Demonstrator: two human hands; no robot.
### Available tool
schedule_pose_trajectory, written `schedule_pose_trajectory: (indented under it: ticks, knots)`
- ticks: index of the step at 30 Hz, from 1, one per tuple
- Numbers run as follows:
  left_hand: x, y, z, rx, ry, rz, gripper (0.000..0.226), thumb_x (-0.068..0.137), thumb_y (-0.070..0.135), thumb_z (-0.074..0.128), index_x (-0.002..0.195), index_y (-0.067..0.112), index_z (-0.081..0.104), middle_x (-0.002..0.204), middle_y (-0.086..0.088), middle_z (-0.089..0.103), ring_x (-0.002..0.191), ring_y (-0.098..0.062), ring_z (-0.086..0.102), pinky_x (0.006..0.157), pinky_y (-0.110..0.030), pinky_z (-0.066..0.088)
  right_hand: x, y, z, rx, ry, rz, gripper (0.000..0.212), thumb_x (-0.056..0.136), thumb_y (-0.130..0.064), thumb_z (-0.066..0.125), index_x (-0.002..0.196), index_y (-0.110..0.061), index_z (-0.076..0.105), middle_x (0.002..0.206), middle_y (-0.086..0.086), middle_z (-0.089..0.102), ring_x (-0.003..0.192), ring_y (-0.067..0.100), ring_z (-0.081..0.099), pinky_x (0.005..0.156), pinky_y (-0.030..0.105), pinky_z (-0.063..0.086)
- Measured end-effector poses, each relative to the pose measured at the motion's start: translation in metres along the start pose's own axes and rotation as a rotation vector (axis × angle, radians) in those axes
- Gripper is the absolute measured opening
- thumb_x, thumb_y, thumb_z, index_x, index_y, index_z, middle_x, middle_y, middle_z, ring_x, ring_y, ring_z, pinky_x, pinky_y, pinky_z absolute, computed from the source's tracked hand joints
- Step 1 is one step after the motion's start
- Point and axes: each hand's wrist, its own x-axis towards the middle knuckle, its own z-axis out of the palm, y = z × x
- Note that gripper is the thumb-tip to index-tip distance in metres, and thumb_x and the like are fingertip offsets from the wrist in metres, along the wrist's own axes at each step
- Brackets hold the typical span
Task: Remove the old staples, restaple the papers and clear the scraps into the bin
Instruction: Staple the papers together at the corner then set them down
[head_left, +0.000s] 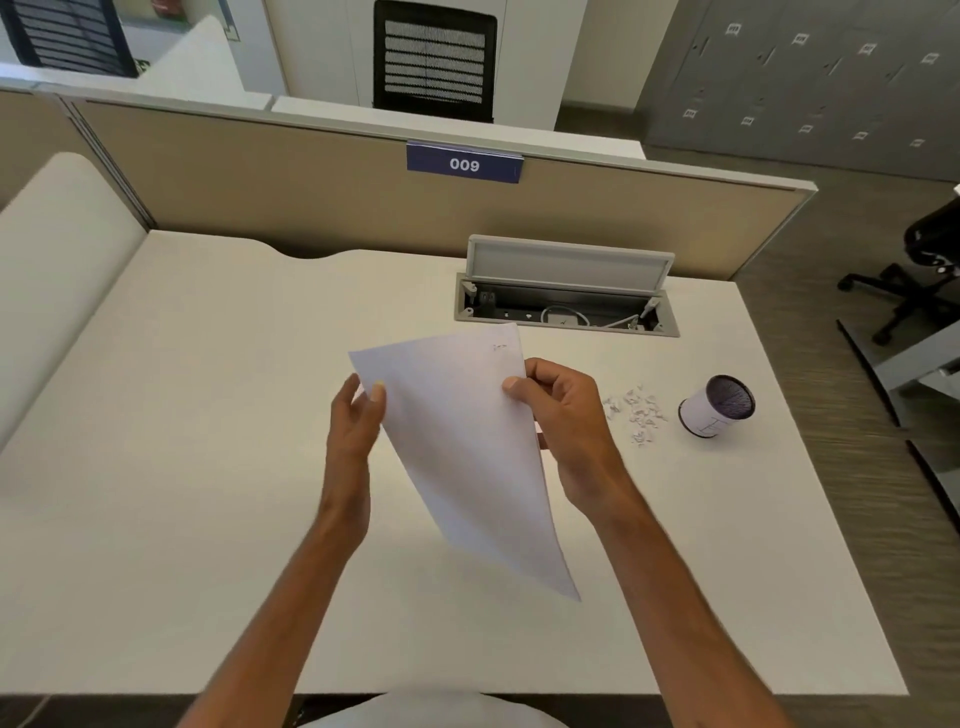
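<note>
The left hand (358, 415) pinched the papers (457, 441) at one edge, the right hand (563, 421) gripped the other, above the counter (208, 467); scraps (638, 411) lay near the bin (717, 406).

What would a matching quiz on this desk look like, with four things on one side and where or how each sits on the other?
Things:
1. papers
2. scraps
3. bin
4. cable box lid

States:
A. hinged open at the back of the desk
B. held off the desk by the left hand and right hand
C. farthest right on the desk
D. scattered between the right hand and the bin

Pairs: 1-B, 2-D, 3-C, 4-A
</note>
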Motion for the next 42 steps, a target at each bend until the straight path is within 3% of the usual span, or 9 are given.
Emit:
schedule_pose_trajectory:
  ticks: [5,15,21,28,31,34,36,39,42]
  knots:
    - [-0.002,0.012,-0.011,-0.192,-0.092,-0.054,0.031,0.114,0.033,0.055,0.098,0.027,0.08,0.097,0.007,0.076,0.091,-0.014,0.069,0.092,-0.042,0.048,-0.006,-0.005,-0.002,0.05,0.012,0.034,0.019,0.104,-0.013,0.06,0.106,0.001,0.072,0.107,0.026,0.074,0.083,0.029,0.065,0.072,0.046,0.043]
    - [0.009,0.009,-0.012,-0.19,-0.057,-0.06,0.026,0.108,0.032,0.068,0.121,0.013,0.08,0.119,-0.002,0.076,0.106,-0.021,0.065,0.089,-0.038,0.047,-0.012,-0.014,-0.002,0.057,0.021,0.013,0.018,0.106,-0.013,0.06,0.109,-0.007,0.076,0.102,0.009,0.081,0.086,0.023,0.075,0.067,0.04,0.053]
    - [0.01,0.011,-0.009,-0.143,-0.037,-0.097,0.02,0.108,0.035,0.068,0.112,0.02,0.081,0.111,0.002,0.079,0.099,-0.018,0.068,0.088,-0.038,0.048,-0.011,-0.012,-0.001,0.056,0.028,0.008,0.017,0.105,-0.012,0.06,0.108,-0.008,0.077,0.102,0.007,0.082,0.087,0.027,0.077,0.067,0.043,0.055]
    - [-0.012,-0.005,0.007,0.151,0.262,0.093,0.032,0.111,0.035,0.066,0.143,0.033,0.058,0.137,0.008,0.071,0.125,-0.01,0.068,0.11,-0.053,0.056,-0.004,-0.003,0.004,-0.038,0.142,-0.086,0.013,0.104,-0.013,0.064,0.1,-0.01,0.076,0.096,0.005,0.081,0.09,0.036,0.076,0.068,0.052,0.063]
    - [-0.043,0.0,0.025,0.292,0.147,0.256,0.035,0.108,0.029,0.07,0.141,0.033,0.058,0.131,0.013,0.071,0.11,-0.009,0.072,0.093,-0.055,0.062,0.001,0.007,0.009,-0.137,0.206,-0.192,0.017,0.1,-0.019,0.066,0.088,-0.008,0.069,0.085,0.016,0.073,0.079,0.048,0.066,0.061,0.051,0.057]
    - [-0.077,0.006,0.043,0.361,-0.128,0.33,0.056,0.1,0.051,0.068,0.151,0.043,0.048,0.148,0.023,0.062,0.12,-0.006,0.071,0.082,-0.035,0.068,0.002,0.01,0.018,-0.204,0.245,-0.249,0.018,0.1,-0.02,0.067,0.084,-0.012,0.067,0.074,0.006,0.068,0.062,0.027,0.061,0.057,0.044,0.056]
    - [-0.089,0.005,0.052,0.434,-0.261,0.316,0.075,0.094,0.064,0.067,0.159,0.056,0.032,0.159,0.038,0.046,0.135,0.001,0.063,0.088,-0.024,0.066,0.001,0.009,0.026,-0.215,0.241,-0.249,0.013,0.101,-0.022,0.069,0.088,-0.021,0.069,0.078,-0.01,0.072,0.069,0.014,0.071,0.062,0.043,0.066]
    - [-0.088,0.0,0.056,0.508,-0.275,0.273,0.089,0.089,0.065,0.07,0.156,0.075,0.011,0.157,0.045,0.04,0.137,-0.007,0.061,0.104,-0.038,0.063,-0.001,0.008,0.037,-0.207,0.204,-0.234,0.014,0.101,-0.026,0.073,0.093,-0.036,0.068,0.086,-0.029,0.074,0.084,0.014,0.078,0.069,0.041,0.069]
    - [-0.08,-0.008,0.05,0.557,-0.244,0.279,0.089,0.092,0.063,0.066,0.153,0.08,0.004,0.155,0.032,0.05,0.126,-0.012,0.069,0.1,-0.04,0.067,-0.001,0.008,0.044,-0.152,0.176,-0.234,0.012,0.1,-0.025,0.075,0.095,-0.034,0.069,0.088,-0.02,0.077,0.083,0.015,0.079,0.07,0.042,0.069]
